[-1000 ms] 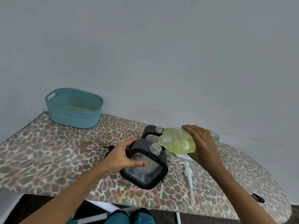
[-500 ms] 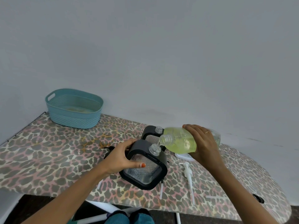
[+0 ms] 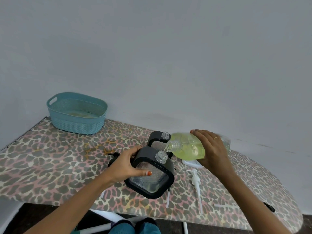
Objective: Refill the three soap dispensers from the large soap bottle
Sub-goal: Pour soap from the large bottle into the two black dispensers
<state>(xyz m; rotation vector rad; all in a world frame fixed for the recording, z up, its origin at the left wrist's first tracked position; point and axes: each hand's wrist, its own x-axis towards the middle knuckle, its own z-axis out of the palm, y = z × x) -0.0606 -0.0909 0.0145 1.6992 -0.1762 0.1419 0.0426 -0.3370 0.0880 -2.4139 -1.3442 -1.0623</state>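
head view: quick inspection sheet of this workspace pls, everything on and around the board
surface: ironing board with a leopard-print cover, stained near its middle
job's things: large soap bottle tipped over, mouth just above the open neck of the near dispenser; second dispenser stands behind it, neck open; white pump lies on the board
clutter: teal basket at the far left; white dish under the bottle
hands: left hand grips the near dispenser; right hand holds the bottle
cables: nothing seen
surroundings: plain grey wall behind the board
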